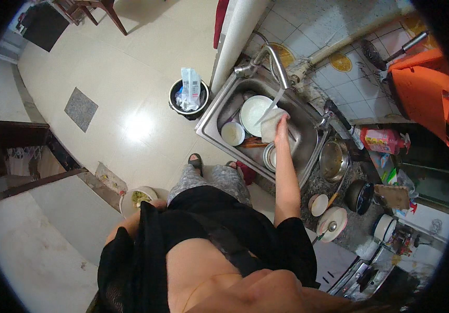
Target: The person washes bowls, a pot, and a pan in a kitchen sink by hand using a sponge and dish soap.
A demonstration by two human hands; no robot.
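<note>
Pale floor (146,68), one sink (307,125), one cloth (270,125) in right grip (283,127).

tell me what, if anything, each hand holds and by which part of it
Right hand: a pale cloth, held near its right edge. Left hand: partly hidden, beside the white bucket; cannot tell if it holds anything.

There are one cloth (270,127), one sink (304,122), one faucet (282,68), one pink bottle (380,141) and two sandals (197,164).
</note>
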